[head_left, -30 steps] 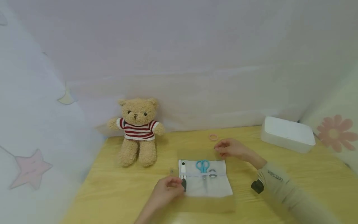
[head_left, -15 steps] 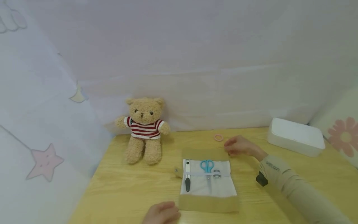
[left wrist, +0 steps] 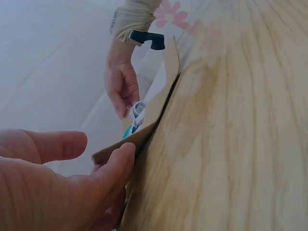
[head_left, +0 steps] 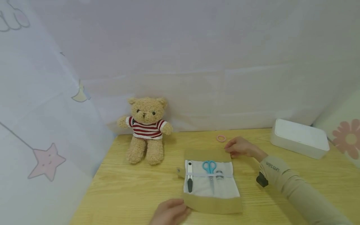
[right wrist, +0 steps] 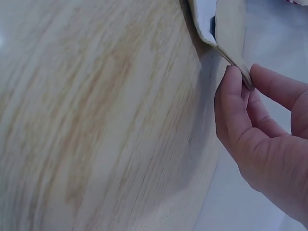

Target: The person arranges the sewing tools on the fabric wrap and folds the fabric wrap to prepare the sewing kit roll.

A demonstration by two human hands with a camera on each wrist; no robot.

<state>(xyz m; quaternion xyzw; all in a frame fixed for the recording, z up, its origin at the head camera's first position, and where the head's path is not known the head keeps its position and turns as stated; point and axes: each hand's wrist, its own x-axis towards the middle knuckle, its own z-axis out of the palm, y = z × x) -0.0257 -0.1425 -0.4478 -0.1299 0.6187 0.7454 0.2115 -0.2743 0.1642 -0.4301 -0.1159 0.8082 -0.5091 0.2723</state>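
Note:
A tan tool roll (head_left: 212, 204) with a white lining lies unfolded on the table. Under its elastic band sit blue-handled scissors (head_left: 209, 167), a small grey-and-white spool (head_left: 219, 175) and a slim white tool with a dark end (head_left: 190, 177). My left hand (head_left: 171, 212) is at the near left corner. The left wrist view has its fingers at the roll's raised edge (left wrist: 153, 108), the thumb standing apart from it. My right hand (head_left: 242, 147) pinches the far right corner between thumb and fingers; the right wrist view shows this corner (right wrist: 246, 79) close up.
A teddy bear (head_left: 146, 130) in a striped sweater sits at the back left. Beyond the roll lies a pink ring (head_left: 221, 138). A white box (head_left: 299, 137) stands at the back right, near the curtain. The roll's snap strap (head_left: 180, 172) sticks out left.
My left hand has moved from the slim tool's dark end down to the roll's near left corner, where the edge has risen. My right hand stays at the far right corner.

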